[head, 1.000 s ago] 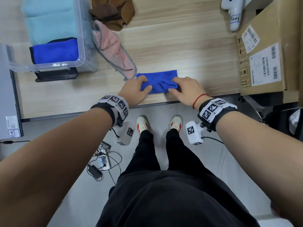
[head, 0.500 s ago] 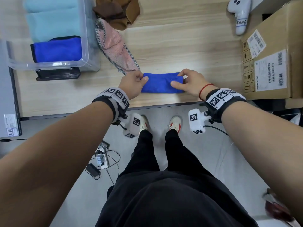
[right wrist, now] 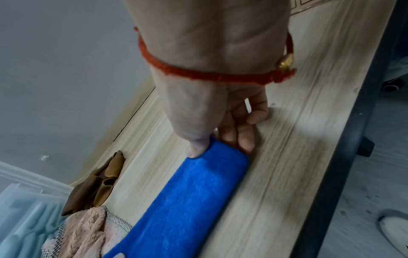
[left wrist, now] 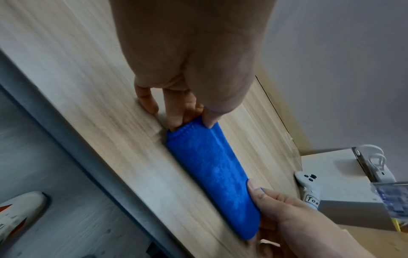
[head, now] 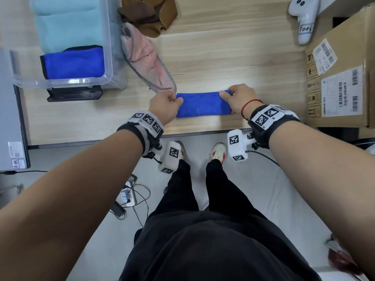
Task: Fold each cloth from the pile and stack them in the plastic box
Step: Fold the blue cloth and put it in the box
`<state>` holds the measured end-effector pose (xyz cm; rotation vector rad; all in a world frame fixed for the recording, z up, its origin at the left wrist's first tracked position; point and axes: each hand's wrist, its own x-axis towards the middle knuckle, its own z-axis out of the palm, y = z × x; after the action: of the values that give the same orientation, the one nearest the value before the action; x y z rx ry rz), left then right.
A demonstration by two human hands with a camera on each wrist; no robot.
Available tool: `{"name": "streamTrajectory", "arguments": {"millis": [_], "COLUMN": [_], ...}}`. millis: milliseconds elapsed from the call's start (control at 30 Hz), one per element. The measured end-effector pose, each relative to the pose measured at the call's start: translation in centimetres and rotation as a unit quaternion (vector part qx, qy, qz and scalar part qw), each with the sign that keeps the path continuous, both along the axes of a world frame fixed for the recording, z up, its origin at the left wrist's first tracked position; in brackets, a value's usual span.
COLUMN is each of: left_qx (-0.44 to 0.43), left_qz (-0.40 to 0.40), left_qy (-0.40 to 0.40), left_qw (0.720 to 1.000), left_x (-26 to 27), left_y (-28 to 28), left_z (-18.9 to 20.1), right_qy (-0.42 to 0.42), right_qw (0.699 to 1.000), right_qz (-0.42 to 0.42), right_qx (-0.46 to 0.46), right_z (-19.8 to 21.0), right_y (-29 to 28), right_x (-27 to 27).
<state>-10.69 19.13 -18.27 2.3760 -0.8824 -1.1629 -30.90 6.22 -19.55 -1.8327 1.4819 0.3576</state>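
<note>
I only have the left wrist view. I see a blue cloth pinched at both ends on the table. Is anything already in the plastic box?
Observer: Yes. The plastic box holds a folded blue cloth in front of a pale teal one.
Operator: Are any cloths left to fold?
Observer: Two: a pink cloth beside the box and a brown cloth behind it.
Operator: Does the pink one touch the blue strip?
Observer: Its corner ends right by the left hand, at the strip's left end. Contact is unclear.
</note>
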Motion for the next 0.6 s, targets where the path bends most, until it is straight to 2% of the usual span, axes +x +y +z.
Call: {"name": "streamTrajectory", "arguments": {"millis": [167, 267, 367, 467, 600], "left_qx": [0.043, 0.058, 0.067, 0.075, 0.085], "left_qz": [-0.025, -0.016, -0.022, -0.043, -0.130], "left_qy": [-0.046, -0.068, -0.076, -0.064, -0.063], "left_qw": [0.998, 0.996, 0.995, 0.994, 0.986], "left_x": [0.5, 0.4, 0.1, -0.4, -1.5], "left_y": [0.1, -0.1, -0.8, -1.2, -1.1], "left_z": [-0.2, -0.2, 0.1, 0.4, 0.3], "right_qy": [0.029, -0.027, -0.071, -0.074, -0.045], "right_qw": [0.999, 0.996, 0.995, 0.996, 0.997], "right_qz": [-0.023, -0.067, -0.037, 0.001, 0.033], "right_qx": [-0.029, -0.054, -0.063, -0.053, -0.051], "right_z": [0.0, -0.5, -0.4, -0.4, -0.5], "right_y": [0.4, 0.6, 0.9, 1.6, 2.1], "right_x": [0.5, 0.0, -0.3, -0.7, -1.0]}}
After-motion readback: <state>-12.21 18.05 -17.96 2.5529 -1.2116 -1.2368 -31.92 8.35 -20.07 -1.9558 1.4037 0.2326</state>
